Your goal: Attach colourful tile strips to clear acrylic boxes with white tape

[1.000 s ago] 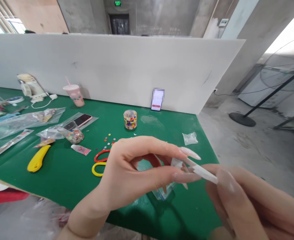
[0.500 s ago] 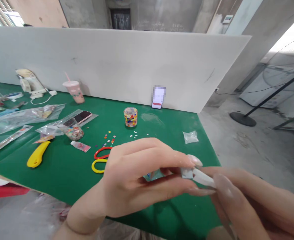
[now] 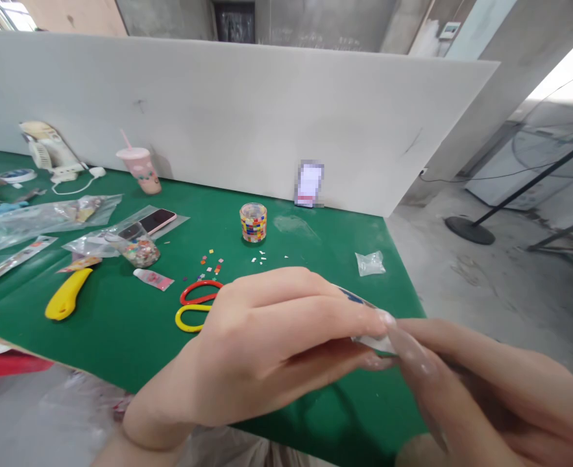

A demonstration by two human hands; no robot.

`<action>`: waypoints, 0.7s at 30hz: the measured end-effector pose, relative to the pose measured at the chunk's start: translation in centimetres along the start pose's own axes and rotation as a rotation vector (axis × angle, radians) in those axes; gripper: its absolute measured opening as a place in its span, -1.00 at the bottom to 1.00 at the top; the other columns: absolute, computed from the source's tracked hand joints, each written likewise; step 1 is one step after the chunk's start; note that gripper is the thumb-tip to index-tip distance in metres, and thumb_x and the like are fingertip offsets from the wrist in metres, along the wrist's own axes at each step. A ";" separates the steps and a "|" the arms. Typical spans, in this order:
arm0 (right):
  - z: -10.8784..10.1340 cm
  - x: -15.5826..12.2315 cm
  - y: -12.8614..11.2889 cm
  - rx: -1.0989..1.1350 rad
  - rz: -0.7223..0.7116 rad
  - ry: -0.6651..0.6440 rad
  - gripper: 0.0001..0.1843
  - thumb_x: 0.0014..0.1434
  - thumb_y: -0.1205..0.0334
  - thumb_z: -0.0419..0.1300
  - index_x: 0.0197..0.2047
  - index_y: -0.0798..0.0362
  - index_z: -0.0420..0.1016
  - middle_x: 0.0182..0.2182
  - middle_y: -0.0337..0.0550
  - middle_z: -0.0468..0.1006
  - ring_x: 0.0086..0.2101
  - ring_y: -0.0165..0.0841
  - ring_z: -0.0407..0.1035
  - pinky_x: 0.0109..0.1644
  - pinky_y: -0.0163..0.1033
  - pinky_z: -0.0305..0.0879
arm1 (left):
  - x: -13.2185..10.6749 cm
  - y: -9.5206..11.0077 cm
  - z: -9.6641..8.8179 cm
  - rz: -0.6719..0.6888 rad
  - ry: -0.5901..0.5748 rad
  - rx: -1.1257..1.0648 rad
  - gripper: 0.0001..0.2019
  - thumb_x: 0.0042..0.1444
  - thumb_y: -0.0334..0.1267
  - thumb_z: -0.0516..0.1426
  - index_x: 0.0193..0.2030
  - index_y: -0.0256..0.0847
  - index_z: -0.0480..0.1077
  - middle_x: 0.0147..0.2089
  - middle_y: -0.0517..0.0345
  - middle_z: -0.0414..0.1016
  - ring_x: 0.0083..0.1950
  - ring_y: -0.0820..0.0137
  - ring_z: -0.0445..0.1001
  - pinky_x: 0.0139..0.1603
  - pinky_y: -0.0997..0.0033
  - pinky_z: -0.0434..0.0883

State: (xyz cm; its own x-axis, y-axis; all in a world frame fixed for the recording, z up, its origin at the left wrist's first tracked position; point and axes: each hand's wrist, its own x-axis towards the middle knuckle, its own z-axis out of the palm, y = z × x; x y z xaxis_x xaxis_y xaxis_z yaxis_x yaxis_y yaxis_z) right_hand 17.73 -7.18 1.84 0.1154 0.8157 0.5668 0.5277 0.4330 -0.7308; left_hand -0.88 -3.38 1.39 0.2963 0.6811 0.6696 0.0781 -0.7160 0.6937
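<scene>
- The white strip [image 3: 376, 342] sits in the air between my hands, above the tabletop [image 3: 305, 259] and towards its right edge; only a sliver shows, so I cannot tell what it belongs to.
- What I see of its long axis runs left to right, dipping slightly at the right, in line from one set of fingertips to the other.
- Neither hand is nearer: my left hand [image 3: 276, 331] and right hand [image 3: 481, 383] meet at it, tips touching.
- My left grip is nearly closed, forefinger above and thumb below, with the strip between the tips.
- My right thumb and forefinger look pinched over its right end, though the contact itself is hidden.
- A clear piece with a dark blue patch [image 3: 350, 296] peeks out beyond my left forefinger, mostly covered.
- My left wrist comes in from the tabletop's front edge, back of the hand up; my right comes from beyond its right edge, fingers pointing left.
</scene>
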 end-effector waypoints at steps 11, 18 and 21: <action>-0.1 0.1 0.4 0.019 0.034 -0.061 -0.74 0.28 0.01 0.37 -0.44 -0.17 0.70 -0.67 -0.37 0.56 -0.76 -0.50 0.27 -0.69 -0.45 0.25 | 0.6 0.3 0.2 -0.055 -0.081 -0.003 -0.74 0.28 -0.51 0.32 -0.05 -0.02 0.68 -0.17 0.19 0.78 -0.23 0.34 0.71 -0.10 0.44 0.63; 0.2 0.3 0.7 0.091 0.051 -0.069 -0.82 0.29 0.03 0.39 -0.37 -0.24 0.73 -0.61 -0.43 0.64 -0.72 -0.53 0.38 -0.62 -0.55 0.33 | 1.4 -0.4 -0.6 -0.033 -0.170 -0.029 -0.73 0.20 -0.54 0.34 -0.07 -0.09 0.66 -0.19 0.26 0.76 -0.26 0.45 0.69 -0.18 0.60 0.59; 0.3 0.3 0.7 0.102 0.060 -0.062 -0.81 0.30 0.01 0.39 -0.37 -0.24 0.73 -0.61 -0.45 0.64 -0.73 -0.55 0.36 -0.64 -0.56 0.30 | 1.2 -0.4 -0.4 -0.073 -0.121 -0.054 -0.79 0.27 -0.48 0.33 -0.07 -0.07 0.67 -0.21 0.26 0.75 -0.29 0.44 0.66 -0.22 0.55 0.57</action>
State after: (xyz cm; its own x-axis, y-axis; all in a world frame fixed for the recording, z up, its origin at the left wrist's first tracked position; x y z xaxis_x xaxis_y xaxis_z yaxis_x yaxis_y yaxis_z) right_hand 17.88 -6.57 1.37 0.0904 0.8618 0.4991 0.4332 0.4172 -0.7989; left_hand -0.97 -2.23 2.07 0.4049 0.7050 0.5823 0.0528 -0.6538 0.7548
